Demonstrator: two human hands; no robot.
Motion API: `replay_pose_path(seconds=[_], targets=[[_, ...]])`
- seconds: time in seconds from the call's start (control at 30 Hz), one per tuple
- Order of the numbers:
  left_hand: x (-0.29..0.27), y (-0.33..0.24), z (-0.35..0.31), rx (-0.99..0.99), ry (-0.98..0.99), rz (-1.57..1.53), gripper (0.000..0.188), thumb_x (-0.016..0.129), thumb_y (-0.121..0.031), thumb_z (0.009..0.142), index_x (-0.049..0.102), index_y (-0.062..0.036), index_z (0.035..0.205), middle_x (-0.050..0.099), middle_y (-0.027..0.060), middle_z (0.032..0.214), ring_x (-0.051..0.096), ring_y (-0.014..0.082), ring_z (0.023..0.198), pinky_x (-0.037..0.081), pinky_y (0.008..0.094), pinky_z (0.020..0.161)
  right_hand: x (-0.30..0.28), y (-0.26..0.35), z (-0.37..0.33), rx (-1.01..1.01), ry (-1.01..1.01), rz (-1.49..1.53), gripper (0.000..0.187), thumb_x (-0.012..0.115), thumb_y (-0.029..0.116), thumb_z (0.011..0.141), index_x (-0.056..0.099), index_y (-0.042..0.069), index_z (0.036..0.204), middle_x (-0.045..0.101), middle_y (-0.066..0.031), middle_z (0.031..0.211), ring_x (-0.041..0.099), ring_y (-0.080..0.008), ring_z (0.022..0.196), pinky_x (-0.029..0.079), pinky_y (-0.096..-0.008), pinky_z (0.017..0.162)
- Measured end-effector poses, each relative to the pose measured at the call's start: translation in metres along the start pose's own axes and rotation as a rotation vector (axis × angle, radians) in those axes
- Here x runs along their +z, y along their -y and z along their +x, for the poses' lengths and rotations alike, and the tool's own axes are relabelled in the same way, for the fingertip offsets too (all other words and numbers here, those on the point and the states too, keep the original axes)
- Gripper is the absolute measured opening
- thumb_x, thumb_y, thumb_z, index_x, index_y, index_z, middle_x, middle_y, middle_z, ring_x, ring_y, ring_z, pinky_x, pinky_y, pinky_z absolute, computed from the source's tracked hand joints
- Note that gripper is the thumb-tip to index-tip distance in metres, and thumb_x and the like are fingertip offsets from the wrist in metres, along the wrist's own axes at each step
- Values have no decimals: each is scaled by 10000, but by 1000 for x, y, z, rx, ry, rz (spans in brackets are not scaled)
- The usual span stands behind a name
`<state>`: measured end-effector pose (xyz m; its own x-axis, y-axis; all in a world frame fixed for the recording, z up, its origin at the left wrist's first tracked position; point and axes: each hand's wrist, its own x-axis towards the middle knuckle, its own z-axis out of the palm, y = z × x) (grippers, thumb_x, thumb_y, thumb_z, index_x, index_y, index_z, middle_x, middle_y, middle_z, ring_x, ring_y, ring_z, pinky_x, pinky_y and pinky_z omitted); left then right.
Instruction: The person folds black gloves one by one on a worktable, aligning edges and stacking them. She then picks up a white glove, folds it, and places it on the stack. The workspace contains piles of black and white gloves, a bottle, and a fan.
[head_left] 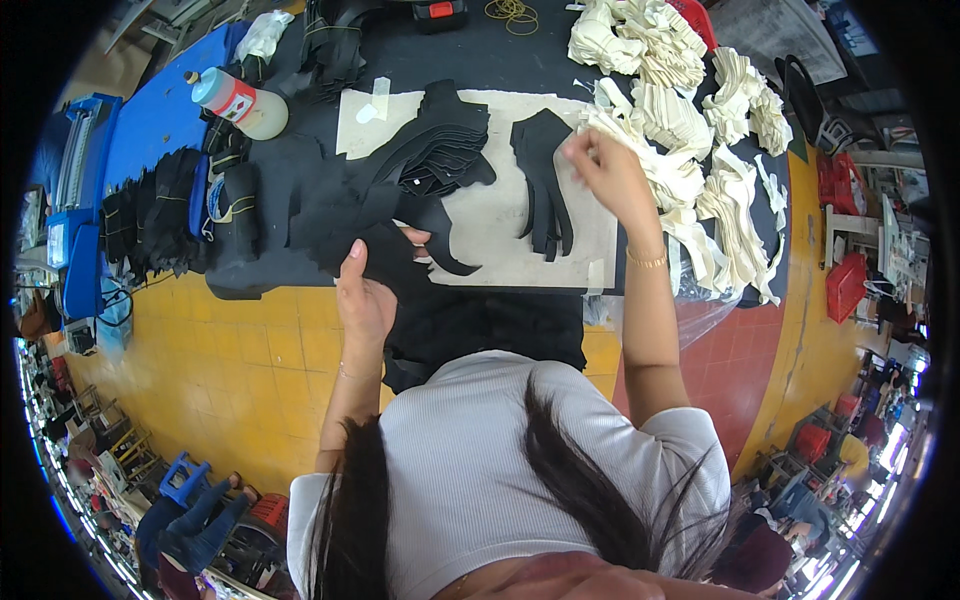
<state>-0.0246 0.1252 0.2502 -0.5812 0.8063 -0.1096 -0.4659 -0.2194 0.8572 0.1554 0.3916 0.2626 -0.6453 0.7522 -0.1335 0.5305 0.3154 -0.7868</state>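
Note:
My left hand (368, 305) is closed at the table's near edge, thumb on top, round black fabric pieces (385, 255). Just beyond it, a fanned stack of black cut fabric pieces (435, 150) lies partly on a pale board (490, 220). My right hand (612, 175) is raised over the board's right side with its fingers curled together. What is between those fingers, if anything, I cannot make out. Close to its left lie long black fabric strips (543, 180), joined at the far end. Bundles of cream fabric pieces (670, 115) are just beyond and to its right.
At the far left stands a bottle (240, 103) with a red label, near tied black bundles (160, 205) and a blue device (80, 220). Yellow string (512, 14) lies at the back. A red basket (693, 20) sits behind the cream bundles. Clear plastic (705, 318) hangs at the near right edge.

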Motion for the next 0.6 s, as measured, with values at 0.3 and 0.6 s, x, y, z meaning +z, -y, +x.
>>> replay_pose_path(seconds=[0.3, 0.6], targets=[[39, 41, 39, -374, 241, -307, 476, 412, -398, 1018, 549, 16, 1211, 665, 194, 1035, 644, 292, 988, 520, 407, 877, 17, -16, -75, 162, 4, -78, 299, 776, 227, 806, 691, -57, 850, 664, -163, 832, 663, -248, 732, 516, -354, 701], [57, 81, 64, -525, 231, -310, 446, 399, -405, 1029, 602, -12, 1083, 682, 131, 984, 623, 207, 910, 494, 339, 875, 29, -36, -68, 195, 71, 263, 231, 757, 124, 819, 613, -13, 936, 675, -76, 779, 627, -139, 688, 500, -287, 648]])
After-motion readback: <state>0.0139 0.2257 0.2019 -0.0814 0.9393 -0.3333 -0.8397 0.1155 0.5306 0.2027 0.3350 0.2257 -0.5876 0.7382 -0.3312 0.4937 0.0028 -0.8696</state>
